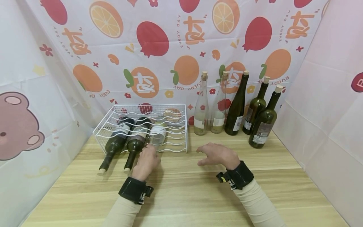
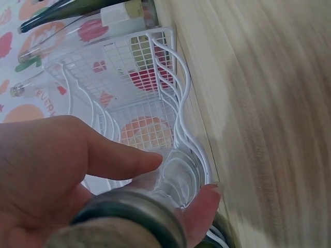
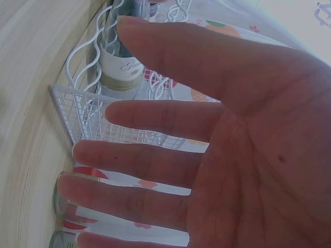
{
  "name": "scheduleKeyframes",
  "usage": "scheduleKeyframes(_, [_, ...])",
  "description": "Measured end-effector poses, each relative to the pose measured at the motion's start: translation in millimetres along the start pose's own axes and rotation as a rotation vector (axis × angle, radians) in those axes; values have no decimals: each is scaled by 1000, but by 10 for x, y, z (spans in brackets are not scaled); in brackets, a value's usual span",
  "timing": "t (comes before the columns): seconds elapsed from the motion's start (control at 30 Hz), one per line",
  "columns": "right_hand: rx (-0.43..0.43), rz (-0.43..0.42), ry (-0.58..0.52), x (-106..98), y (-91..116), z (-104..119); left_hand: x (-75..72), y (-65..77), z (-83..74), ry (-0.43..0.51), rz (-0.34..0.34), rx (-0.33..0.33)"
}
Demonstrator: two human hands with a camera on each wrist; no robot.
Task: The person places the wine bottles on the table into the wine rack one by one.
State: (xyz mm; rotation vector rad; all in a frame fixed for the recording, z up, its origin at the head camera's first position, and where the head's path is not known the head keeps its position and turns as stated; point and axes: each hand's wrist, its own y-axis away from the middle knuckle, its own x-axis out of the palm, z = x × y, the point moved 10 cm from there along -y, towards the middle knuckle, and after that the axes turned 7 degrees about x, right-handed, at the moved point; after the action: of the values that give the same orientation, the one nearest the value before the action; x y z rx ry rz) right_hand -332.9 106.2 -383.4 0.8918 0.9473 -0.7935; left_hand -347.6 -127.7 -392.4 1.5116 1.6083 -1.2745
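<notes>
In the head view, a clear glass bottle (image 1: 158,134) with a pale label lies in the white wire rack (image 1: 186,132), beside two dark corked wine bottles. My left hand (image 1: 146,160) grips its neck end at the rack's front. The left wrist view has the thumb and a finger on either side of the clear glass (image 2: 181,178), with a cork (image 2: 106,233) close to the camera. My right hand (image 1: 218,155) hovers right of the rack, holding nothing; its fingers are spread in the right wrist view. The clear bottle's label (image 3: 121,67) shows beyond that thumb.
The two dark bottles (image 1: 114,143) (image 1: 136,142) in the rack point their corked necks towards me. Several corked bottles, clear ones (image 1: 200,121) and dark green ones (image 1: 236,110), stand upright at the back right. A fruit-print cloth (image 1: 158,63) hangs behind the wooden table (image 1: 184,195).
</notes>
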Motion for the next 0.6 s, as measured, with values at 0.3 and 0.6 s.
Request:
scheduleKeyframes(0.3, [-1, 1, 2, 6, 2, -10, 0, -12, -16, 4, -1, 23])
scheduleKeyframes(0.6, [3, 5, 0, 11, -1, -8, 48, -48, -25, -38, 17, 49])
